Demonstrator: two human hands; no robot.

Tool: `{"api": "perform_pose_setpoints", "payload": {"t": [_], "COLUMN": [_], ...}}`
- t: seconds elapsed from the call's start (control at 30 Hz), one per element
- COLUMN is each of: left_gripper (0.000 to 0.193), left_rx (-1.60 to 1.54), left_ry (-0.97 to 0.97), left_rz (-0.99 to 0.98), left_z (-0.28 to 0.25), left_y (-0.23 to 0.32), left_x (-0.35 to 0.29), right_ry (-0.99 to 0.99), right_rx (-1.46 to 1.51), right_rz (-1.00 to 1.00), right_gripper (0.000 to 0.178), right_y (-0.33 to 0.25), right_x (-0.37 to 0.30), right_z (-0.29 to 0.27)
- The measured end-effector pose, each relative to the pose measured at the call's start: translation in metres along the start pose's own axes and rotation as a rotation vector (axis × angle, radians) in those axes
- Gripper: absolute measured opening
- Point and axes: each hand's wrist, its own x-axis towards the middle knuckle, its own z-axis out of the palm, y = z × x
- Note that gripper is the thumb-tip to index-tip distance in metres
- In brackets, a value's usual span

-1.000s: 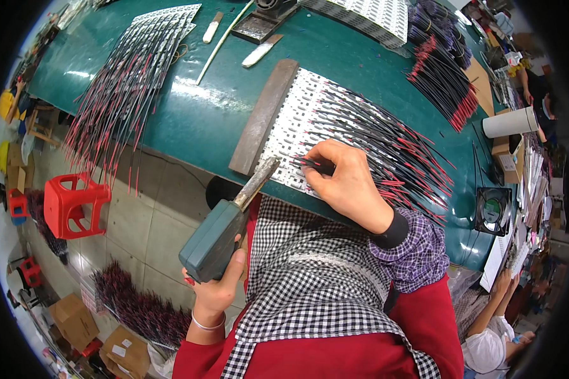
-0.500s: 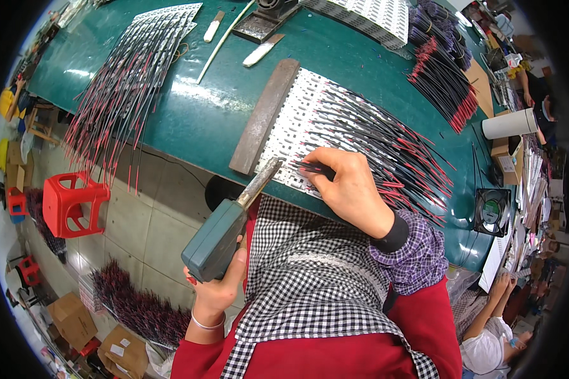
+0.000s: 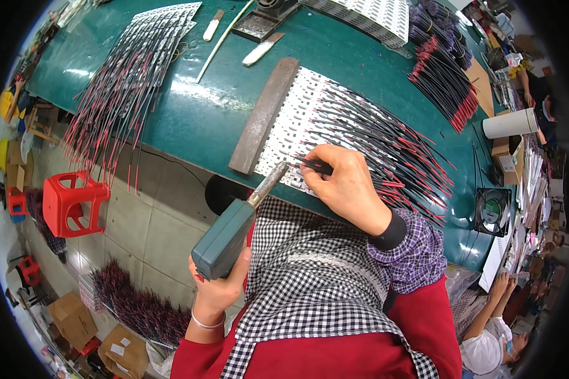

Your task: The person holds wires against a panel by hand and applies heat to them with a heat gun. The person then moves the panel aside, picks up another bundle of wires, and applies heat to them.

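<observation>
My left hand (image 3: 220, 287) is wrapped round the handle of a dark green soldering gun (image 3: 224, 237). The gun's metal barrel slants up and right, its tip over the near edge of a white perforated circuit-board panel (image 3: 287, 136). Just right of that tip, my right hand (image 3: 349, 183) pinches black wires (image 3: 319, 166) between thumb and fingers; how many is hidden. Rows of black wires with red ends (image 3: 385, 148) fan out rightward from the panel. A rusty metal bar (image 3: 265, 117) lies along the panel's left edge.
On the green table (image 3: 215, 120), another wired panel (image 3: 133, 69) overhangs the front edge at left. Stacked white panels (image 3: 367, 19) and a black-red wire bundle (image 3: 446, 85) lie at the back right. A red stool (image 3: 76, 205) stands on the floor; a co-worker (image 3: 490, 344) is at lower right.
The soldering gun in my left hand has moved slightly up and right, bringing its tip closer to my right fingers. My right hand has barely shifted, still pinching wires.
</observation>
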Motion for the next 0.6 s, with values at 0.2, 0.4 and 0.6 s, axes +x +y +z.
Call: {"api": "perform_pose_setpoints", "payload": {"t": [0.2,0.4,0.6], "left_gripper": [0.02,0.023,0.016], "left_rx": [0.033,0.059,0.057], "left_ry": [0.02,-0.018,-0.047], "left_rz": [0.051,0.187,0.147], "left_z": [-0.001,-0.003,-0.001], "left_y": [-0.005,-0.008,0.001], "left_x": [-0.001,-0.002,0.001], "right_ry": [0.009,0.042,-0.012], "right_rx": [-0.019,0.024,0.05], "right_rz": [-0.006,-0.013,0.028], "right_gripper": [0.017,0.014,0.019], "right_y": [0.001,0.004,0.005], "right_x": [0.0,0.002,0.007], "right_z": [0.001,0.002,-0.003]}}
